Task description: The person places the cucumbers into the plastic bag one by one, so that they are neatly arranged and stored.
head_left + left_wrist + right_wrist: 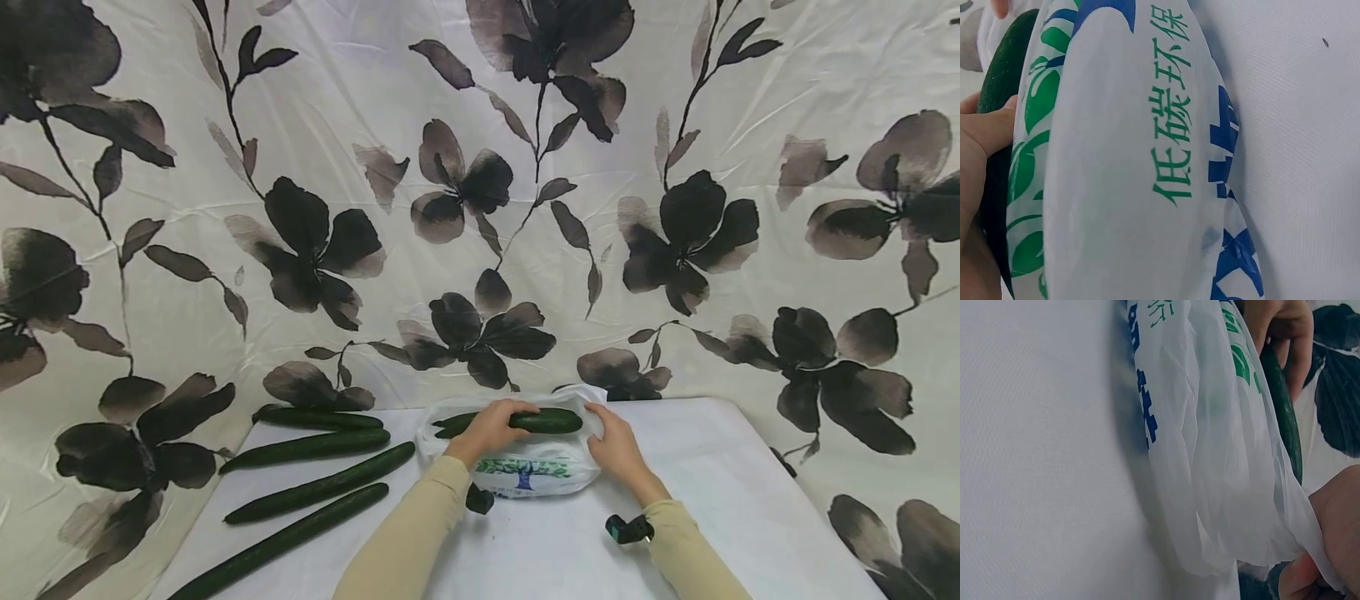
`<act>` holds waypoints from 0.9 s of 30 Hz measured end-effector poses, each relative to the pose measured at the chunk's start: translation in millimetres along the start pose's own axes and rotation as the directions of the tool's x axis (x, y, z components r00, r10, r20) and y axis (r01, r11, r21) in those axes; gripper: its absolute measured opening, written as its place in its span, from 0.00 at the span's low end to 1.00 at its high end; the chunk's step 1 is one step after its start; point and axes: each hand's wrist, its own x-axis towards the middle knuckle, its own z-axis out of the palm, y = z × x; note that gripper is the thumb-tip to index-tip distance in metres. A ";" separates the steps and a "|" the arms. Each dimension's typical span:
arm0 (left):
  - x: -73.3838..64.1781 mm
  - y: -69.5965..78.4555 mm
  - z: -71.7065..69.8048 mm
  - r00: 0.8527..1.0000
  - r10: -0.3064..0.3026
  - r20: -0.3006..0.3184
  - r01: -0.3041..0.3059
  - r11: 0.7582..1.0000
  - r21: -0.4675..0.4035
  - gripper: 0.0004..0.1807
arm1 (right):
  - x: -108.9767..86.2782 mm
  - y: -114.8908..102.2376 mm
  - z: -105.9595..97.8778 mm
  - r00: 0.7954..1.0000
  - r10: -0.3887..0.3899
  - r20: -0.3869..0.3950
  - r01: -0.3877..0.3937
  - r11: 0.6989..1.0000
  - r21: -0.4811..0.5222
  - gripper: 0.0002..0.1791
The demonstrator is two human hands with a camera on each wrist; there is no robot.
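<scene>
A white plastic bag (555,479) with a green and blue tree print lies on the table, its mouth facing up. Across that mouth lies a dark green cucumber (558,421), which my left hand (491,429) grips from above near its middle. My right hand (617,442) pinches the bag's right edge between thumb and fingers. In the left wrist view, the cucumber (1007,62) shows behind the printed side of the bag (1116,156). The right wrist view has the bag's rim (1297,519) stretched toward my right hand (1335,531). The bag's inside is mostly hidden.
Several more cucumbers (322,486) lie roughly side by side on the left of the white-covered table (547,550). A floral cloth (465,250) hangs behind the table's back edge. Small dark wrist cameras (628,529) sit at both wrists.
</scene>
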 end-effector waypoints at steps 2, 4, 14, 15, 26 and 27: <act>-0.4 -1.9 0.8 1.000 -0.008 0.002 0.008 1.000 -0.020 0.26 | -0.5 -0.6 -0.5 1.000 -0.003 0.006 0.003 1.000 0.002 0.31; -0.6 -3.8 1.9 1.000 -0.013 0.004 0.013 0.999 -0.036 0.26 | -1.0 -0.5 -0.8 1.000 -0.005 0.013 0.005 1.000 -0.006 0.30; -0.2 -12.8 8.3 0.998 -0.043 -0.050 0.040 0.997 -0.060 0.23 | -1.5 2.0 -1.3 1.000 -0.022 0.014 0.022 1.000 -0.005 0.30; -0.1 -12.8 8.7 0.997 -0.046 -0.061 0.043 0.998 -0.055 0.23 | -1.7 2.1 -1.2 1.000 -0.021 0.013 0.021 1.000 -0.004 0.30; -0.2 -11.5 14.9 0.992 -0.082 -0.095 0.082 0.997 -0.002 0.21 | -10.5 3.3 2.6 1.000 -0.024 -0.005 0.024 1.000 0.008 0.29; -0.4 -12.5 16.0 0.992 -0.082 -0.101 0.082 0.997 -0.002 0.21 | -11.4 3.9 3.5 1.000 -0.028 -0.008 0.028 1.000 0.009 0.29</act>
